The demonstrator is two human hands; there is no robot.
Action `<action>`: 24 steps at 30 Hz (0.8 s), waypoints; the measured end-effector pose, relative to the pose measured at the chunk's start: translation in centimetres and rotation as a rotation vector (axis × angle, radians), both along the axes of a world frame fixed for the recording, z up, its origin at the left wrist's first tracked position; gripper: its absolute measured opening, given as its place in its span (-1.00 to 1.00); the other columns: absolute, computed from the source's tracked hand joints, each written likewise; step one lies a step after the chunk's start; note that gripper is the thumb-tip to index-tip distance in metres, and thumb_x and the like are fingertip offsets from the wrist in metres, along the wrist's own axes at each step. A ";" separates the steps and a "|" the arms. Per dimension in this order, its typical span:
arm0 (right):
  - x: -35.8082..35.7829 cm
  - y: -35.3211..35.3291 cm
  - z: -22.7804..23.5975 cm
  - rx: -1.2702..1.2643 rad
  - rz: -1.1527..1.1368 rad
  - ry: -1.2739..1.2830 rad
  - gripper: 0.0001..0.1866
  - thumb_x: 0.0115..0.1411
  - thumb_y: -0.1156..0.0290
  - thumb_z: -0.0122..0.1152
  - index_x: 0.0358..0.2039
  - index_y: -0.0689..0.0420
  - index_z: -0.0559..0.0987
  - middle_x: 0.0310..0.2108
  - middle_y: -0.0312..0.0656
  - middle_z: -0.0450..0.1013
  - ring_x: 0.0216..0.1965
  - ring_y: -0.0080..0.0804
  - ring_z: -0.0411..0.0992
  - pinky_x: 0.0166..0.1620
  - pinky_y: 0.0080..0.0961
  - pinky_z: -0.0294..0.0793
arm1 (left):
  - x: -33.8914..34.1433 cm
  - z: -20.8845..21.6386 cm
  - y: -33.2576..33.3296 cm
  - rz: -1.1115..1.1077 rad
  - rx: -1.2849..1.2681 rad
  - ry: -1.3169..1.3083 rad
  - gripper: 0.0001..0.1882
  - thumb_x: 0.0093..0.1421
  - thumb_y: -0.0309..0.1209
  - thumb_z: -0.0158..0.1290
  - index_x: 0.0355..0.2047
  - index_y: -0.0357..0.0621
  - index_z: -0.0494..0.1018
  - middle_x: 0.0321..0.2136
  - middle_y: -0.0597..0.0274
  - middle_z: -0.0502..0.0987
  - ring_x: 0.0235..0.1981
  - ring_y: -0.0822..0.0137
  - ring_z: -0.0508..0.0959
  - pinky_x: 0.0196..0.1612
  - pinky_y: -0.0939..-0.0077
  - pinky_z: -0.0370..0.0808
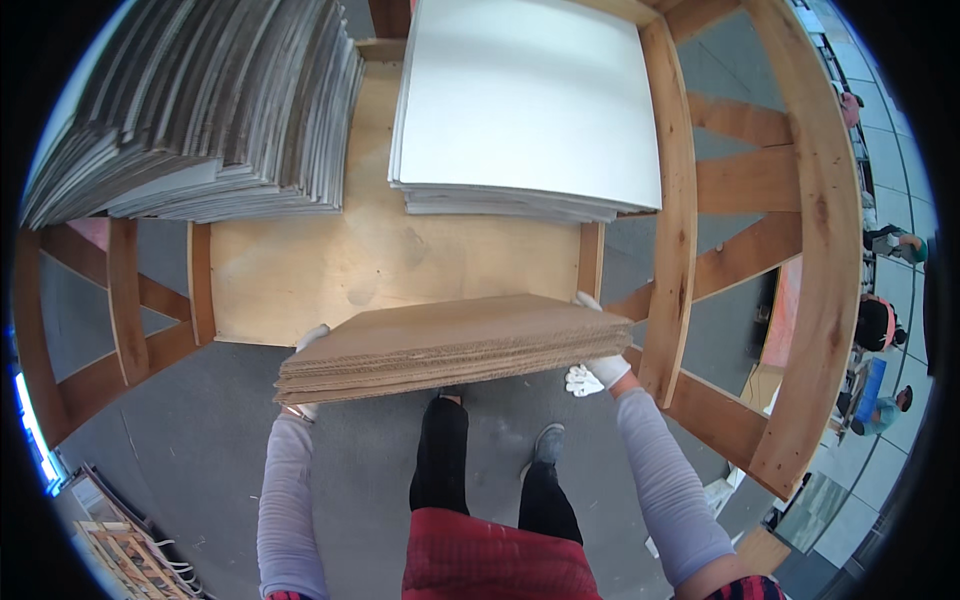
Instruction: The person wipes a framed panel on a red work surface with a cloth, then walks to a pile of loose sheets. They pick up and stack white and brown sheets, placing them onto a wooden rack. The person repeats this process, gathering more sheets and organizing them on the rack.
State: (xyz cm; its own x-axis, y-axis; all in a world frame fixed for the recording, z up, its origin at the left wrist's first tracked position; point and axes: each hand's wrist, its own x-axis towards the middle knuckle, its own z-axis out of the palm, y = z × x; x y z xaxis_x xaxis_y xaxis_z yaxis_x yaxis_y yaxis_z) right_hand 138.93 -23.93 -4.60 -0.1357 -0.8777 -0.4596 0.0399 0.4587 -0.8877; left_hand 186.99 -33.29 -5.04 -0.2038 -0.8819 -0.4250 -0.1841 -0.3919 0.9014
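Note:
A thick stack of brown cardboard sheets (450, 325) spans the space between my two hands, in front of the plywood bench top (400, 255). Its layered edge faces me, and the right end sits a little higher than the left. My left hand (313, 336), in a white glove, grips the left end. At the other end my right hand (608, 369), also gloved in white, is closed on the stack. The sheets hide part of the fingers on both sides.
Tall grey-edged panels (240, 110) stand stacked at the back left. White-topped sheets (530, 100) lie at the back right. A wooden frame (675, 220) borders the right side. A white glove (583, 381) shows below the stack. Several people work far right.

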 end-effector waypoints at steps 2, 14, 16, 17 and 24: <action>-0.3 -0.9 -1.2 0.035 -0.015 0.097 -0.32 0.09 0.53 0.24 0.22 0.16 0.19 0.10 -0.14 0.27 0.09 -0.40 0.26 0.18 -0.49 0.23 | -0.4 0.2 -1.3 -0.057 -0.081 -0.076 -0.66 0.29 -0.37 -0.11 0.05 -0.19 0.33 -0.02 0.23 0.40 0.01 0.40 0.36 0.14 0.47 0.25; -0.9 -5.6 2.2 0.193 0.250 0.444 -0.43 -0.09 0.45 0.42 -0.04 0.20 0.41 -0.10 -0.14 0.44 -0.05 -0.32 0.39 0.02 -0.45 0.35 | -0.9 4.2 -6.1 -0.288 -0.034 -0.353 -0.60 0.02 -0.49 0.22 -0.11 -0.25 0.42 -0.20 0.26 0.52 -0.21 0.30 0.52 -0.07 0.41 0.46; -1.0 -7.0 6.1 0.252 -0.001 0.098 -0.36 -0.13 0.40 0.47 -0.02 0.23 0.39 -0.06 -0.11 0.42 -0.02 -0.34 0.37 0.04 -0.45 0.35 | -1.3 6.4 -7.5 -0.082 0.162 -0.147 -0.58 0.00 -0.60 0.20 -0.09 -0.31 0.39 -0.23 0.22 0.53 -0.27 0.32 0.54 -0.12 0.39 0.48; -2.1 -7.1 6.4 0.210 -0.119 0.126 -0.25 -0.16 0.38 0.50 0.05 0.26 0.34 -0.03 -0.07 0.40 -0.01 -0.35 0.36 0.06 -0.46 0.32 | -3.6 9.0 -9.1 -0.064 0.183 -0.087 -0.55 0.00 -0.57 0.20 -0.07 -0.34 0.36 -0.19 0.17 0.51 -0.21 0.31 0.52 -0.08 0.41 0.46; -7.1 -17.7 14.2 0.031 -0.300 0.465 -0.28 0.09 0.07 0.21 0.16 0.25 0.29 -0.01 -0.04 0.41 -0.01 -0.35 0.37 0.06 -0.48 0.30 | -13.7 13.2 -20.0 -0.030 -0.054 -0.074 -0.41 0.05 -0.40 0.19 0.05 -0.40 0.24 -0.06 0.04 0.45 -0.08 0.29 0.47 0.01 0.45 0.39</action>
